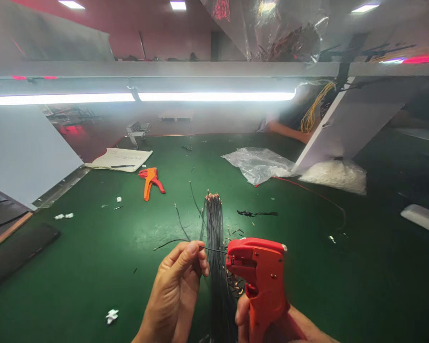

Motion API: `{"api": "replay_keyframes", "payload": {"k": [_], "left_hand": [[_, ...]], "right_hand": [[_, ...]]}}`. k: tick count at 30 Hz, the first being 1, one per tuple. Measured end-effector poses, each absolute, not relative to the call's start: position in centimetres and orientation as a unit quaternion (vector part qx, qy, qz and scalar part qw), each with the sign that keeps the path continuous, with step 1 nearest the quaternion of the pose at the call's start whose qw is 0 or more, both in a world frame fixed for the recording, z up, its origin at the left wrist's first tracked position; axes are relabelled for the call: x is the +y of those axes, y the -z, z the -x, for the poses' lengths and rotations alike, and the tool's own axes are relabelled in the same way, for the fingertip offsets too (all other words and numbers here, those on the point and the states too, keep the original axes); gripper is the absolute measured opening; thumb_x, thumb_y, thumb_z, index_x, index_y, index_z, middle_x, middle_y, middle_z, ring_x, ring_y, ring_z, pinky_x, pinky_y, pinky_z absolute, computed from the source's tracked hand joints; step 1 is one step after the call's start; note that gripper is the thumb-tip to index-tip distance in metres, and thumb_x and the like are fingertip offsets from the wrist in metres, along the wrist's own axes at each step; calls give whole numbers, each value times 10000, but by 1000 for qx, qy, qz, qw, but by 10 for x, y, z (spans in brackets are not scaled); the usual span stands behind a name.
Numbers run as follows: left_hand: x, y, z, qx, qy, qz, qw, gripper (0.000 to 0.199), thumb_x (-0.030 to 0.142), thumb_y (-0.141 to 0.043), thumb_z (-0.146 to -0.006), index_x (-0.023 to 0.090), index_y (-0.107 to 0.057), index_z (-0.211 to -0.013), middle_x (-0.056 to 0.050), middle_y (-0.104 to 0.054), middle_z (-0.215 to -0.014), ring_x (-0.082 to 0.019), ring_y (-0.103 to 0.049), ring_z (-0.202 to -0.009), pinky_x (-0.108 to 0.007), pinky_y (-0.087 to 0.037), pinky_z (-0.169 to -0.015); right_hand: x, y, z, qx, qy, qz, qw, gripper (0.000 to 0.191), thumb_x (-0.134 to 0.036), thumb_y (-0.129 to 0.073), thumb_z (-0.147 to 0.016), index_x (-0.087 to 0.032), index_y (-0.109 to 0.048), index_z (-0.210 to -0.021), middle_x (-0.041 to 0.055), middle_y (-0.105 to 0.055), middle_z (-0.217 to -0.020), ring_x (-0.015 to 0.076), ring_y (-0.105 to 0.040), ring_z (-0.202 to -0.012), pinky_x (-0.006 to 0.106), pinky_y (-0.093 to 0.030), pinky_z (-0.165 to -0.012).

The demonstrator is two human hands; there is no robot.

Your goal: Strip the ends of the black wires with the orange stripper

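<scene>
Pinched in left hand (180, 276): wire (214, 249), crossing bundle (215, 226) (far copper tips (213, 196) bared, seemingly done) to mouth of stripper (270, 274), wrapped in right hand (242, 310); apparently mid-strip, remaining count untellable.

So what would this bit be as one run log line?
left hand: pinches wire | right hand: holds tool | wire: runs to tool's nose | bundle: on table, between hands | second tool: on table
</scene>
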State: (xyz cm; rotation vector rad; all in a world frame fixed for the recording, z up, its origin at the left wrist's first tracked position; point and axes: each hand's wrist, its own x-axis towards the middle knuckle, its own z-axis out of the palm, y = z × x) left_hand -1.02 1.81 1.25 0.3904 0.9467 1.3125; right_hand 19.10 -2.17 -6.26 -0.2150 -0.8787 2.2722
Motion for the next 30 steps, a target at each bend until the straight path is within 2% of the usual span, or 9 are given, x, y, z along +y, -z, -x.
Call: {"api": "replay_keyframes", "payload": {"k": [4, 6, 11, 16, 22, 27, 30], "left_hand": [[16, -12, 9, 414, -576, -188, 679, 289, 392, -903, -635, 154, -765, -724, -11, -627, -683, -105, -563, -634, -222, -492, -604], [15, -12, 10, 412, -569, -192, 685, 270, 381, -893, -659, 156, -768, -739, -12, -631, -699, -110, -566, -651, -231, -494, -626], [16, -9, 11, 407, -570, -197, 685, 265, 394, -879, -686, 164, -768, -758, -6, -634, -697, -108, -560, -651, -228, -486, -625], [17, -6, 11, 406, -571, -189, 688, 265, 404, -872, -698, 175, -768, -783, 2, -634, -701, -104, -564, -651, -222, -489, -624], [15, -10, 9, 395, -572, -169, 699, 259, 368, -895, -668, 161, -770, -762, -7, -646, -707, -104, -569, -651, -225, -492, -614], [14, -16, 6, 402, -570, -182, 693, 251, 348, -905, -645, 153, -754, -697, -9, -641, -688, -108, -560, -636, -229, -487, -603], [13, -19, 4, 420, -575, -190, 676, 274, 368, -906, -632, 152, -743, -679, 0, -617, -664, -104, -535, -619, -217, -466, -585]], "right_hand": [[-25, 65, -191, -321, -861, 115, 378, 476, -259, -851, -727, -157, -697, -1166, 72, -723, -1012, 157, -660, -895, 247, -446, -796], [-27, 66, -191, -331, -861, 126, 365, 482, -228, -838, -711, -162, -692, -1166, 72, -722, -1015, 170, -660, -904, 267, -452, -803], [-28, 66, -193, -321, -858, 187, 354, 487, -334, -791, -726, -165, -655, -1161, 81, -693, -1007, 210, -632, -925, 367, -437, -920], [-21, 71, -195, -383, -861, 140, 305, 488, -299, -783, -737, -174, -635, -1186, 88, -673, -1034, 225, -625, -951, 455, -406, -999], [-21, 72, -195, -379, -860, 150, 307, 512, -302, -793, -716, -177, -632, -1186, 88, -667, -1042, 240, -628, -975, 445, -423, -976], [-25, 73, -195, -355, -862, 139, 334, 476, -281, -792, -761, -164, -654, -1202, 88, -701, -1045, 184, -641, -943, 298, -456, -844], [-29, 69, -193, -319, -861, 154, 366, 481, -269, -835, -729, -149, -682, -1169, 91, -710, -1042, 188, -661, -958, 283, -463, -838]]}}
